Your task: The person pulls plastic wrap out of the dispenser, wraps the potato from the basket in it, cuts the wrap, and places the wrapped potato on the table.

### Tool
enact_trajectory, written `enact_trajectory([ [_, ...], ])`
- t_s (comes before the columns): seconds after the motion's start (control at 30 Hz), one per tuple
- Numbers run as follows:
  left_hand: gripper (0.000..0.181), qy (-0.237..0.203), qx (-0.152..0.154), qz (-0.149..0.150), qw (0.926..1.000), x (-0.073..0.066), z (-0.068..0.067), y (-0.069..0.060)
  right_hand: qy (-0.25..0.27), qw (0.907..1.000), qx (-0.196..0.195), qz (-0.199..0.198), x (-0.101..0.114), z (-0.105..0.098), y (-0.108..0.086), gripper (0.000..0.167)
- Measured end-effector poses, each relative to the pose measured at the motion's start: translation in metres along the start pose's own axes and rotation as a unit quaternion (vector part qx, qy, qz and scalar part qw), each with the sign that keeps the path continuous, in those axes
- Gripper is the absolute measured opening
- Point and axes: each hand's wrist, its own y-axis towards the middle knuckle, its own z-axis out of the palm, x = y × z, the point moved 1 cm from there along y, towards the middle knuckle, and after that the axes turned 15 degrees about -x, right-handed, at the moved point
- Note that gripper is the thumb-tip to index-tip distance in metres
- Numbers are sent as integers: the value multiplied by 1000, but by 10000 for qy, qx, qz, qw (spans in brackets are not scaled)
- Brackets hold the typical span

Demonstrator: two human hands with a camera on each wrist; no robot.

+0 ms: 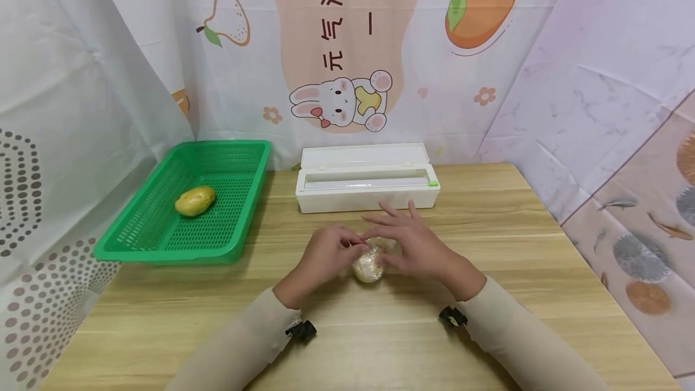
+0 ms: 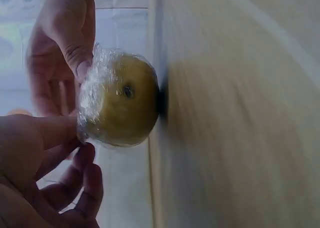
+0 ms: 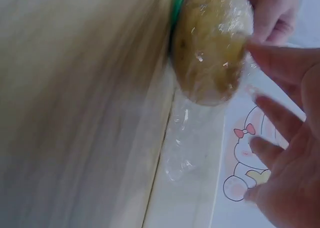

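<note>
The potato [image 1: 368,268], wrapped in clear film [image 2: 100,83], sits on the desk [image 1: 374,352] midway between its side edges. The left hand [image 1: 326,252] pinches the film between its fingers; the right hand's [image 1: 417,246] fingers are spread, thumb touching the wrapping. An open white box [image 1: 366,201] stands by the back edge.

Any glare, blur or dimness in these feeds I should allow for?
Head: bright, mostly crisp, glints on the plastic wrap; left wrist: dimmer, the tabletop smeared; right wrist: tabletop blurred too, bright specks of glare over the wrapped potato.
</note>
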Motion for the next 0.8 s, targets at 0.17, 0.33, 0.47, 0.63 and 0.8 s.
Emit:
enact_trajectory([
  [0.17,19,448,451,118,9979,-8,-7,-1,128,9995,195,221,-2,0,-3,28],
  [0.33,43,783,774,157,9938,-10,-12,-2,41,9981,413,465,-4,-3,-3,13],
  [0.47,44,842,346,172,9957,-8,-12,-1,206,9956,580,702,-6,-8,-2,10],
  [0.63,19,759,-154,39,9970,-4,-10,1,310,9933,766,810,-9,-11,-2,15],
  [0.8,12,578,-111,175,9981,0,-5,3,553,9893,849,1052,-10,-12,-3,23],
])
